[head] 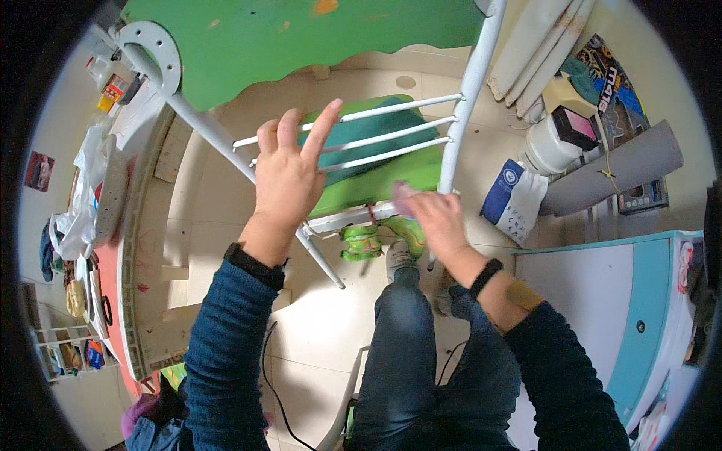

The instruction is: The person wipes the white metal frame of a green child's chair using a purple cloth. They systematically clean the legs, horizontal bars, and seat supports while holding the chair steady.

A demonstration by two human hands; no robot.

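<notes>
My left hand (293, 163) is spread over the white metal rungs (395, 107) of a chair back, its fingers raised; whether it touches them I cannot tell. My right hand (437, 220) is near the lower right chair post (465, 113), its fingers over a blurred pinkish cloth (403, 198) that appears to be held. Beyond the rungs lies the chair's green seat (372, 194), with a darker teal piece (366, 138) on it. A bright green cloth (361, 243) hangs at the seat's near edge.
A green board (316, 51) with a wavy edge spans the top. At left stands a desk (132, 270) with a plastic bag (79, 208). On the right are a rolled grey mat (620, 169), a white bucket (547, 147) and a teal-edged cabinet (643, 315). A black cable (268, 372) crosses the floor.
</notes>
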